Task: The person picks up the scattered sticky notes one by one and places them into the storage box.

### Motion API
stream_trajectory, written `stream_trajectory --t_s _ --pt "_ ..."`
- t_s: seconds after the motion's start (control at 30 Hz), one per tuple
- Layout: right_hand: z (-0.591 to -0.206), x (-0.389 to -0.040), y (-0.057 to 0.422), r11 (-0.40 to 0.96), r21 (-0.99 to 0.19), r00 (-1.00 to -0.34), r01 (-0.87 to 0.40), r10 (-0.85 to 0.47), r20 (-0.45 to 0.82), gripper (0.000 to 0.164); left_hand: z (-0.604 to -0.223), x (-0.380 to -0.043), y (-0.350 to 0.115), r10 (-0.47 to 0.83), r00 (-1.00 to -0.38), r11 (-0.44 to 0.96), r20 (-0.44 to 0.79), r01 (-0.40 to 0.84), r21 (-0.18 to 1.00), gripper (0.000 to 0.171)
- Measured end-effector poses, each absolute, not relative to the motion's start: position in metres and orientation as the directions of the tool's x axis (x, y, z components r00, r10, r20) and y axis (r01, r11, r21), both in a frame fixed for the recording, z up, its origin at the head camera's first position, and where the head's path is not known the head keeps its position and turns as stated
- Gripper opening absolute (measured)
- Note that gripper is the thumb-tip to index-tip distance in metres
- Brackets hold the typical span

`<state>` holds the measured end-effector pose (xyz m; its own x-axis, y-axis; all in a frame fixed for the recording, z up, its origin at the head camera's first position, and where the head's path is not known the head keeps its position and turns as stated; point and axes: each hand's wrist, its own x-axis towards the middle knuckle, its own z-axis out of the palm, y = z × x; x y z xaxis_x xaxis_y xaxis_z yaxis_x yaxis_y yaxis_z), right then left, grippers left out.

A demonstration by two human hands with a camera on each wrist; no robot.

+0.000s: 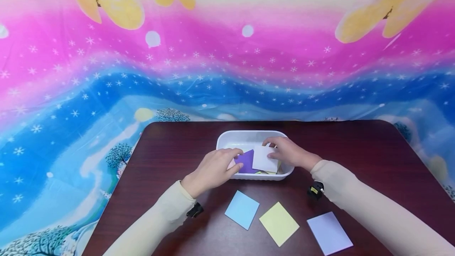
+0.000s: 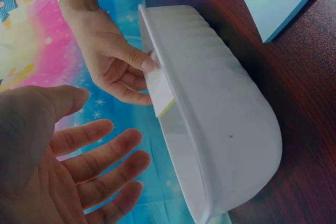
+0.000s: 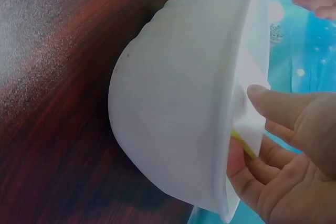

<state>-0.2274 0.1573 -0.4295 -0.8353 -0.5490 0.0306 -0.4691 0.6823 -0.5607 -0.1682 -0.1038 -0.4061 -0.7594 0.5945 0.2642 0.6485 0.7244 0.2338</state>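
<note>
A white oblong plastic tub [image 1: 249, 132] stands on the table, holding several square pads of paper. Between its thumb and fingers my right hand [image 1: 292, 154] grips a white paper pad [image 1: 264, 159] at the tub's right side; a thin yellow edge shows under this pad [image 3: 254, 116] in the right wrist view. Beside it a purple pad [image 1: 245, 162] lies in the tub, partly covered by the white one. Over the tub's left end hovers my left hand [image 1: 215, 168]. Its fingers are spread and hold nothing, as the left wrist view shows of that hand [image 2: 89, 166].
In front of the tub, on the dark red-brown table [image 1: 177, 145], lie a light blue pad [image 1: 242, 210], a pale yellow pad [image 1: 279, 224] and a lavender pad [image 1: 329, 233]. A printed cloth [image 1: 227, 58] in pink and blue hangs behind the table.
</note>
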Motion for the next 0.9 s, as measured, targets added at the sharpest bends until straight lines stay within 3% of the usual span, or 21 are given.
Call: stream_trajectory --t_s 0.43,0.9 --pt "-0.430 -0.226 0.159 0.681 -0.550 -0.812 -0.484 -0.584 -0.009 0.051 -0.408 -0.167 -0.106 0.593 -0.767 0.728 0.245 0.641 0.244 0.038" --pt "-0.416 -0.206 0.165 0.699 -0.526 -0.834 -0.485 -0.550 0.040 0.051 -0.408 -0.158 -0.101 0.618 -0.751 0.715 0.233 0.660 0.230 0.040"
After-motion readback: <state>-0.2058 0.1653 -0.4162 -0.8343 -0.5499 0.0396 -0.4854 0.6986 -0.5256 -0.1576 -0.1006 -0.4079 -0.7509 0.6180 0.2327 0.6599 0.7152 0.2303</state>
